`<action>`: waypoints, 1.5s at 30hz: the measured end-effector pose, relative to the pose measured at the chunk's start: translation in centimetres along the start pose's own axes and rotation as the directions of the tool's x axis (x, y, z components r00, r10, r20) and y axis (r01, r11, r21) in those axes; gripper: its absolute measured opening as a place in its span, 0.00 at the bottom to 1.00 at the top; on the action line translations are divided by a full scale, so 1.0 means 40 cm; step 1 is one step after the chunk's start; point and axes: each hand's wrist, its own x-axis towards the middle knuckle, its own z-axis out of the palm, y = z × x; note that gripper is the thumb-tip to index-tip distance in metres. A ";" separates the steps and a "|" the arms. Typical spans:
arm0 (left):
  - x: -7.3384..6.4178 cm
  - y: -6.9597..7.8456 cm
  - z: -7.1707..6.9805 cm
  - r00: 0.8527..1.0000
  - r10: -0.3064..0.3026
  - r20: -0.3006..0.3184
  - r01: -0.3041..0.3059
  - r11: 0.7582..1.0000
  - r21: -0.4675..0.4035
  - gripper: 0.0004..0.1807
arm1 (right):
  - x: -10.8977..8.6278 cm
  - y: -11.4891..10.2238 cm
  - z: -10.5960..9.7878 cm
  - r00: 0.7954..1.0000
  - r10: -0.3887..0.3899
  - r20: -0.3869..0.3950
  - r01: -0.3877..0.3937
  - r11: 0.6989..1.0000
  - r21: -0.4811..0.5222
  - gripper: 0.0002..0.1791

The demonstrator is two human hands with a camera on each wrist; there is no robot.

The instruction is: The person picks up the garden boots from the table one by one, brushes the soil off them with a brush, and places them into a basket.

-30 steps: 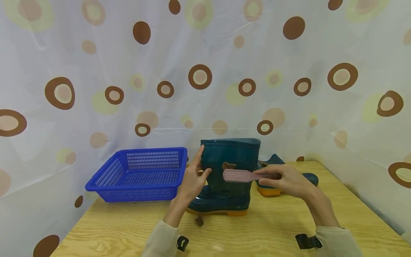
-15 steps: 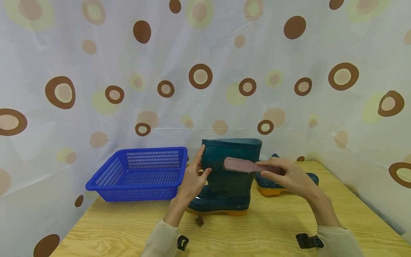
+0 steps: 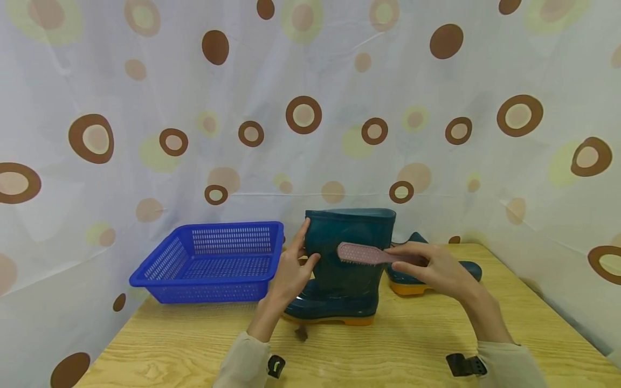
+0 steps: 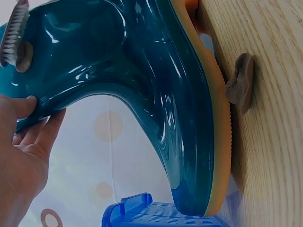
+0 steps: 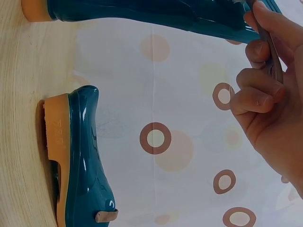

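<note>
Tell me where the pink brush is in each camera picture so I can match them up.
Head: the pink brush is right of centre, in the lower half, gripped by the right hand.
Left wrist: pink brush in the top left corner, bristles showing.
Right wrist: pink brush at upper right, mostly its handle.
Shared landmark: the upright green boot, in all three views.
</note>
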 end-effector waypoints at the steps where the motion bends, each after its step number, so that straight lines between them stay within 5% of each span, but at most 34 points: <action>1: 0.000 0.000 0.000 1.000 -0.001 0.000 0.001 1.000 0.004 0.44 | 0.000 -0.002 0.000 1.000 0.009 0.006 -0.010 1.000 0.005 0.16; 9: 0.000 -0.011 -0.002 0.999 0.038 -0.005 -0.038 0.999 0.036 0.44 | 0.001 -0.005 0.005 0.996 0.070 0.063 -0.068 0.997 -0.033 0.16; 20: 0.001 0.008 0.004 1.000 -0.007 0.014 0.007 1.000 0.016 0.43 | -0.001 0.000 0.007 0.982 0.108 0.155 -0.112 0.994 0.017 0.17; 28: -0.015 0.089 -0.015 1.000 0.009 0.012 -0.009 1.000 0.020 0.41 | -0.005 -0.006 0.003 0.988 0.111 0.105 -0.111 0.994 -0.013 0.17; 45: -0.014 0.080 -0.017 1.000 0.004 0.009 -0.004 1.000 0.005 0.41 | -0.007 -0.004 -0.001 1.000 -0.008 -0.003 0.008 1.000 0.000 0.17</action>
